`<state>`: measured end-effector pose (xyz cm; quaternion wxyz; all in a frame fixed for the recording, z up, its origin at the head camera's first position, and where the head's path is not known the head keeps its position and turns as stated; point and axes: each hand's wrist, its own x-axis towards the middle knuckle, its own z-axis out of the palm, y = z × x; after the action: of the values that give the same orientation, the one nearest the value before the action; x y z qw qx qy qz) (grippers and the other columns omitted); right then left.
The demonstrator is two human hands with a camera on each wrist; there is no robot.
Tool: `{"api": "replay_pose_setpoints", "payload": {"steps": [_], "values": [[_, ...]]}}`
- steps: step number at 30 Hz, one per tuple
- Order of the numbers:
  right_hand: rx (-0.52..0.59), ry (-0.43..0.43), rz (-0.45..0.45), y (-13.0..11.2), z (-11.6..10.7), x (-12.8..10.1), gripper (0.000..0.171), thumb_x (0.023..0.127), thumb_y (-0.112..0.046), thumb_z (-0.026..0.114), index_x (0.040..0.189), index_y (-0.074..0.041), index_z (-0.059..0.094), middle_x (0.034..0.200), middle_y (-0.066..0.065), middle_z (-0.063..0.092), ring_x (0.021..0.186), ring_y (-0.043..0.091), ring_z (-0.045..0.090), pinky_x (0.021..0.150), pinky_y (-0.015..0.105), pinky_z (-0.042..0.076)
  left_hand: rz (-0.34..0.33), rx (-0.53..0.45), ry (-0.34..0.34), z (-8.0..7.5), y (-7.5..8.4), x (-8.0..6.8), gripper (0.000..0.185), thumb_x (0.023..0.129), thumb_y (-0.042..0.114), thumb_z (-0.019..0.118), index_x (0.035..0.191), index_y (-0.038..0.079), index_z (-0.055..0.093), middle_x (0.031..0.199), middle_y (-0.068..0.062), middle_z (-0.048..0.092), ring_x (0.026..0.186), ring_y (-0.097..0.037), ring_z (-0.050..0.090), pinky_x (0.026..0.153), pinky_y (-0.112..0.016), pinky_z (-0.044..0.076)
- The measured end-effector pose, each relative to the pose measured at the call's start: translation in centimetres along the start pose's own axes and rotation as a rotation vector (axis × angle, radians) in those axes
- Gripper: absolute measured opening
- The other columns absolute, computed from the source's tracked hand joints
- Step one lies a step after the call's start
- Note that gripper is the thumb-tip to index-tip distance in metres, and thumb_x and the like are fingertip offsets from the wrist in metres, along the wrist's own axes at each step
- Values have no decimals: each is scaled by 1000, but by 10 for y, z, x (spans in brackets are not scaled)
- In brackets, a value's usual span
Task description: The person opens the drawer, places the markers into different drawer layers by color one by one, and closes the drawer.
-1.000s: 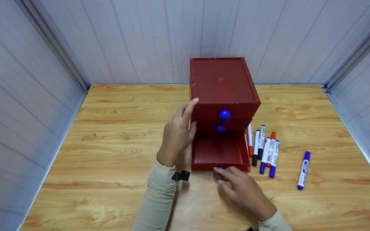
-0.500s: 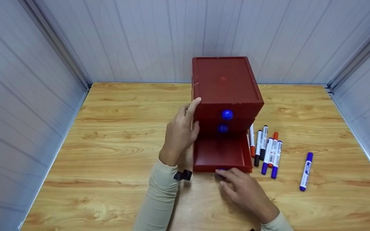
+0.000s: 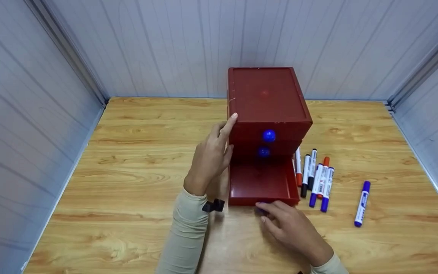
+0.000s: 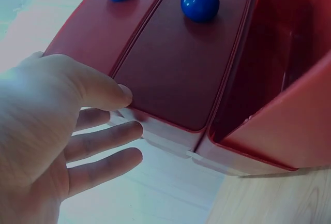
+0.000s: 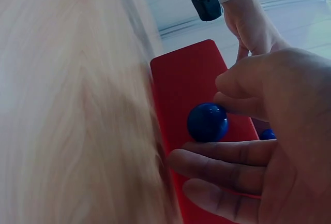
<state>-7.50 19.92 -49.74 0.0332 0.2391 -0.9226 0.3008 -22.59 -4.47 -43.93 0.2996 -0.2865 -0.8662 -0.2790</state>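
Observation:
A dark red drawer cabinet stands on the table, its bottom drawer pulled out and the bare floor inside it visible. My right hand is at that drawer's front, with its fingers around the round blue knob. On the cabinet's left side, my left hand rests its index fingertip at the top front corner. Its thumb touches the edge of the middle drawer, and the other fingers stretch out straight alongside. Both upper drawers, each with a blue knob, are closed.
Several markers with blue, red and black caps lie close together right of the cabinet, some partly hidden by it. Apart from them, farther right, lies one blue marker. Pale panel walls border the wooden table.
The head view has shifted slightly. The bottom drawer and right hand have come a touch nearer the person. My left hand has moved slightly left at the cabinet's side.

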Motion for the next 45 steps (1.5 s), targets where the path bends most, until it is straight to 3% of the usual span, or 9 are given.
{"api": "replay_pose_setpoints", "payload": {"steps": [4,12,20,30,41,45], "values": [[-11,2,-16,-1,0,0,36,93,-21,72,129,-19,70,100,-13,63,81,1,56,71,27,52,21,-11,15,0,1,2,85,88,4,69,159,23,25,133,-14,55,93,-26,64,59,-36,53],[-42,-37,-6,-4,-4,2,35,95,-24,70,130,-22,69,102,-12,66,79,1,55,70,28,52,4,-18,22,-1,2,3,84,88,10,72,157,25,28,132,-12,55,72,-24,55,54,-34,50],[-82,-100,9,-8,-7,1,34,97,-27,67,131,-23,69,106,-10,68,85,2,58,75,34,54,-29,-22,22,1,2,-1,85,85,8,73,156,27,30,130,-12,57,78,-25,57,56,-37,52],[-68,-119,12,-10,-10,-1,31,97,-28,66,128,-22,70,104,-13,65,82,1,54,73,31,53,-57,1,-5,1,7,0,84,87,12,72,156,27,27,128,-13,57,73,-22,56,57,-35,52],[-53,-115,-4,-9,-14,-3,28,98,-28,65,124,-22,72,98,-14,63,77,2,51,68,28,49,-47,24,15,4,5,0,88,87,10,71,159,26,23,129,-13,56,85,-27,62,59,-40,54],[-22,-72,-3,-9,-15,-4,28,99,-30,64,123,-20,73,99,-15,64,79,0,53,69,28,51,-42,21,9,5,7,1,86,88,9,70,159,26,23,129,-15,56,91,-28,64,59,-39,54]]}}
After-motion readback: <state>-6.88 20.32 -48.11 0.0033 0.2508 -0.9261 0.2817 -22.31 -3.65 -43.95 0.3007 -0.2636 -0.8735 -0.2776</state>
